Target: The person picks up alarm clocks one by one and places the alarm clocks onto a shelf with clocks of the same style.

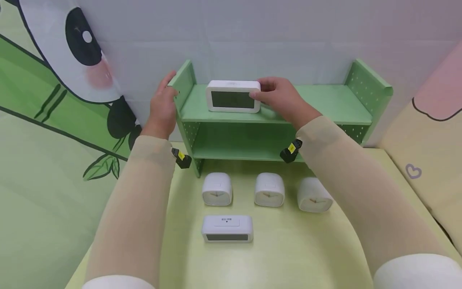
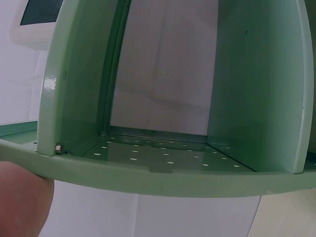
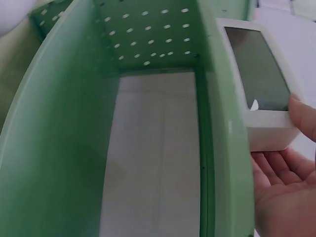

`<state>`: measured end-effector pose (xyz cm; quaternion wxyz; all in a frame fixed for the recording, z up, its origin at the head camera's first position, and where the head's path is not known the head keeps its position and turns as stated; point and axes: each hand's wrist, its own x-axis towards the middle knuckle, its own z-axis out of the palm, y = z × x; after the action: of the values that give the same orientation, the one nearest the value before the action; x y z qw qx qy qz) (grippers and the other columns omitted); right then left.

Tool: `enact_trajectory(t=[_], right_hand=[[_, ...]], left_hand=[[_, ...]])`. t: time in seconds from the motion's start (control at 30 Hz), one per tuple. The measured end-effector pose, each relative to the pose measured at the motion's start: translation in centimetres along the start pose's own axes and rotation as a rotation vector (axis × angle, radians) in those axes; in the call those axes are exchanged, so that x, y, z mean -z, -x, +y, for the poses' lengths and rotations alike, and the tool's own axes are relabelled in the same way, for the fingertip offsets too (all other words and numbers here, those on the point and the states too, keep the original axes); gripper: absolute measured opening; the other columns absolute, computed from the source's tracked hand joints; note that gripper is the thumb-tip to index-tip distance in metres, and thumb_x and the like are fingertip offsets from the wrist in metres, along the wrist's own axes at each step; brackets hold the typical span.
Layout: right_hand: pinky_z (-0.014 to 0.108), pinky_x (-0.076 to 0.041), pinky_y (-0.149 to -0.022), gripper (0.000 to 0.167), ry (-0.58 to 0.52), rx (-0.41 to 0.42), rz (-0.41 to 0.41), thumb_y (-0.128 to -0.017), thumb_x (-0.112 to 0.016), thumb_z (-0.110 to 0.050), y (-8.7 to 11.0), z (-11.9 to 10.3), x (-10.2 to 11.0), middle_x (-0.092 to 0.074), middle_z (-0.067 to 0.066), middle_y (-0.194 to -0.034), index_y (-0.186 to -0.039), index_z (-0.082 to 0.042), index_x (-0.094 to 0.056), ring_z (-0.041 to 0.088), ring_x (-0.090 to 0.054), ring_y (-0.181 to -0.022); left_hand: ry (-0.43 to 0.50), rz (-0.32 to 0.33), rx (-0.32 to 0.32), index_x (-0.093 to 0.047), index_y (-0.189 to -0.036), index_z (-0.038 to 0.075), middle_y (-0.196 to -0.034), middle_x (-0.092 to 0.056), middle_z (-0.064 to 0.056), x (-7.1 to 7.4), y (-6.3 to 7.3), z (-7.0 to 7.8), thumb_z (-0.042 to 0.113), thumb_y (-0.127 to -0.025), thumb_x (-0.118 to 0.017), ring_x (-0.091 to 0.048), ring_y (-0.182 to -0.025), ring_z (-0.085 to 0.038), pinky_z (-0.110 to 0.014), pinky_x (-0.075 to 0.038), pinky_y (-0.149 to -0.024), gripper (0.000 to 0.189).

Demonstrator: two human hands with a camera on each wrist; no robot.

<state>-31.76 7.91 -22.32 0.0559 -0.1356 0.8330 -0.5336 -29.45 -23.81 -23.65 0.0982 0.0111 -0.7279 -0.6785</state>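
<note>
A white digital clock point(image 1: 233, 96) with a dark blank screen stands upright on the top board of a green two-tier shelf point(image 1: 325, 102), towards its left end. My right hand point(image 1: 279, 96) holds the clock's right end, thumb on the front and fingers behind; the right wrist view shows the same clock point(image 3: 261, 74) and grip. My left hand point(image 1: 161, 108) lies against the outer side of the shelf's left panel, its thumb at the front edge and its index finger extended. Only a small part of the left hand point(image 2: 22, 197) shows in the left wrist view.
On the yellow-green table point(image 1: 274, 257), in front of the shelf, stand three white analog clocks: left point(image 1: 217, 188), middle point(image 1: 269, 189) and right point(image 1: 313, 194), the last partly behind my right sleeve. Another white digital clock point(image 1: 227, 228) is nearer me. A pale wall cloth hangs behind.
</note>
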Motion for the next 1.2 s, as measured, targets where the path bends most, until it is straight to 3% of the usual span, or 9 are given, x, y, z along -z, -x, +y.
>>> enact_trajectory(t=[0.3, 0.73, 0.9, 1.2], right_hand=[[0.035, -0.043, -0.103, 0.044, 0.097, 0.023, 0.005, -0.098, -0.072, -0.034, -0.9, -0.8, -0.3, -0.063, -0.001, -0.129, -0.137, -0.016, -0.063, 0.015, -0.052, -0.118], [0.032, -0.042, -0.102, 0.051, 0.104, 0.04, -0.024, -0.098, -0.072, -0.035, -3.2, -1.5, -1.6, -0.06, -0.001, -0.131, -0.143, -0.016, -0.058, 0.014, -0.051, -0.118], [0.032, -0.041, -0.104, 0.049, 0.127, 0.043, -0.027, -0.099, -0.07, -0.032, -3.5, -1.7, -1.7, -0.06, -0.001, -0.135, -0.144, -0.015, -0.057, 0.014, -0.051, -0.119], [0.029, -0.042, -0.105, 0.051, 0.158, 0.057, -0.022, -0.101, -0.068, -0.032, -3.9, -1.7, -2.2, -0.059, 0.0, -0.137, -0.147, -0.014, -0.055, 0.013, -0.053, -0.122]], left_hand=[[0.052, -0.006, 0.007, -0.038, -0.157, 0.048, -0.162, -0.029, 0.003, -0.1, 0.2, 0.5, 0.016, -0.104, -0.031, -0.036, -0.135, -0.025, -0.044, -0.036, -0.105, 0.061], [0.035, 0.023, 0.024, -0.039, -0.155, 0.049, -0.16, -0.032, 0.005, 0.9, 0.8, 0.8, 0.017, -0.104, -0.031, -0.036, -0.134, -0.024, -0.046, -0.035, -0.107, 0.061], [0.071, 0.022, 0.02, -0.041, -0.155, 0.048, -0.157, -0.034, 0.003, 1.0, 0.9, 0.6, 0.016, -0.104, -0.032, -0.038, -0.133, -0.025, -0.045, -0.036, -0.105, 0.061], [0.043, 0.035, 0.03, -0.042, -0.154, 0.05, -0.159, -0.033, 0.006, 1.1, 1.2, 0.6, 0.017, -0.104, -0.033, -0.037, -0.133, -0.024, -0.046, -0.036, -0.105, 0.061]])
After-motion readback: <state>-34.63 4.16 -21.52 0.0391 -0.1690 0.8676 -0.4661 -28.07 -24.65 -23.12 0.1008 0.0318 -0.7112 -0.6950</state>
